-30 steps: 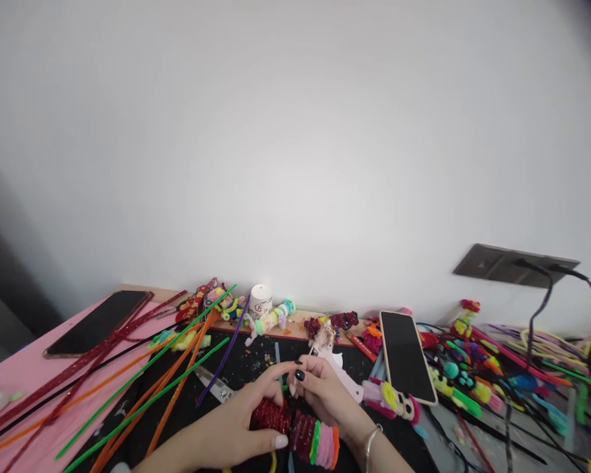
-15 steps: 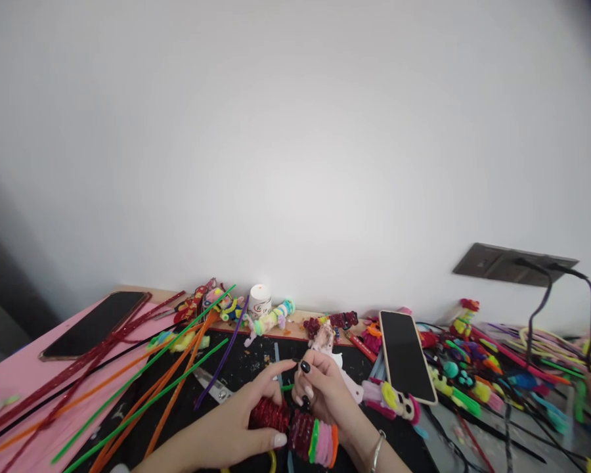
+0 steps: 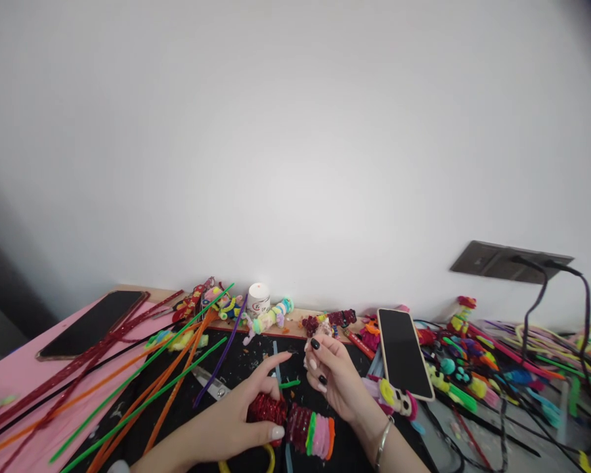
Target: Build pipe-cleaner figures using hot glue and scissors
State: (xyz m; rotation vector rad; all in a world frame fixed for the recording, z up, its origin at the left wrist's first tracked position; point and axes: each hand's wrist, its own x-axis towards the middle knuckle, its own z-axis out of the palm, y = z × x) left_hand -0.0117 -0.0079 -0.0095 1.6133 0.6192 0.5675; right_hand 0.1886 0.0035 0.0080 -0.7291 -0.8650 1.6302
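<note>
My left hand (image 3: 229,417) is closed round a coiled red tinsel pipe-cleaner roll (image 3: 266,408), its index finger stretched out. Beside that, a striped roll (image 3: 309,430) of dark red, green, pink and orange coils extends to the right; whether the two are joined is hard to see. My right hand (image 3: 335,374) is pinched above the striped roll, thumb against fingers; anything between the fingertips is too small to make out. A short green pipe-cleaner piece (image 3: 290,383) lies between the hands. Scissors with a metal blade (image 3: 211,383) and yellow handle (image 3: 269,461) are partly under my left hand.
Long pipe cleaners (image 3: 142,374) cross the pink sheet (image 3: 10,389) at left, near a dark phone (image 3: 93,325). A paper cup (image 3: 259,299) and pipe-cleaner figures line the wall. Another phone (image 3: 404,355) and heaped pipe cleaners (image 3: 482,368) are at right, below a wall socket (image 3: 509,261).
My right hand has moved up and to the right, away from my left fingertips and the striped roll. My left hand keeps its hold on the red roll.
</note>
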